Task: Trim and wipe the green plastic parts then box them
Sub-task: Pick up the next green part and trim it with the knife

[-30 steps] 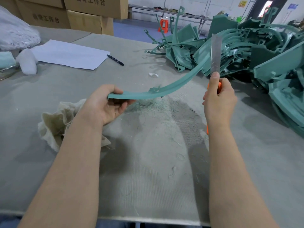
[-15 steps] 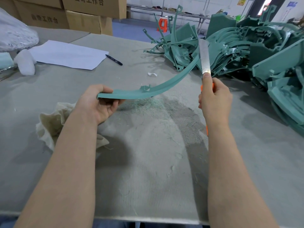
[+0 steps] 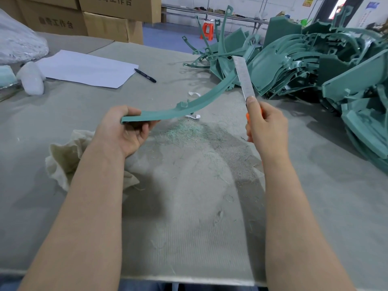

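Note:
My left hand grips the near end of a long curved green plastic strip, which arcs up and away to the right above the table. My right hand holds an orange-handled knife with a flat steel blade; the index finger lies along the blade's base. The blade stands upright against the strip's far end. Fine green shavings lie on the grey mat below the strip. A cream wiping cloth is bunched on the table under my left wrist.
A large heap of green plastic parts fills the table's right and far side. A white sheet of paper and a black pen lie at the far left, with cardboard boxes behind. The table's front edge is close.
The blade has slid left along the strip's far end between frames. My left hand has kept its grip on the strip's near end.

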Tool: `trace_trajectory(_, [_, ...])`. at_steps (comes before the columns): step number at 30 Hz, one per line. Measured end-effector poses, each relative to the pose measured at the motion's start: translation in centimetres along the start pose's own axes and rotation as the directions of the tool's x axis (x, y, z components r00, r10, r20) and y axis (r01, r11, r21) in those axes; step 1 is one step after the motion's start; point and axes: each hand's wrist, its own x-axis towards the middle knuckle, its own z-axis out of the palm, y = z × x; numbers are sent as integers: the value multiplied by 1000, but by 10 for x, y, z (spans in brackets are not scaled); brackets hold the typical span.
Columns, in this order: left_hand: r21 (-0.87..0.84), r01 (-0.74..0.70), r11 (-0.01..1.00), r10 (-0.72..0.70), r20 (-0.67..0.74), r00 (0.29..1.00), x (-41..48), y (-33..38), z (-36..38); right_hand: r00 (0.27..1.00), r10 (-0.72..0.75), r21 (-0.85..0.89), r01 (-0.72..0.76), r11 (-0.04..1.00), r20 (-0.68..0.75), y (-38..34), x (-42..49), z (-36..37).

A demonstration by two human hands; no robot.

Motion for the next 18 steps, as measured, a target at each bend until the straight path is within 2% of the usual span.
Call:
trace_trajectory(8, [-29, -3, 1000, 3, 8, 1000, 0, 0, -1, 999, 3, 66, -6, 998, 43, 3, -1, -2])
trace_trajectory(10, [-39, 6, 999, -6, 9, 1000, 0, -1, 2, 988, -37, -12, 39, 999, 148, 2, -3, 1])
trace_trajectory(12, [-53, 13, 999, -13, 4, 1000, -1, -3, 7, 945, -60, -163, 118, 979, 322, -3, -10, 12])
trace_trajectory(13, [-54, 16, 998, -16, -2, 1000, 0, -4, 9, 929, -60, -195, 140, 971, 366, -5, -13, 17])
trace_trajectory(16, [-71, 11, 997, -12, -1, 1000, 0, -4, 10, 925, -70, -174, 144, 974, 374, -8, -15, 22])
trace_trajectory(18, [-84, 9, 996, -8, 10, 1000, 0, -3, 9, 952, -61, -126, 103, 987, 301, -6, -13, 18])
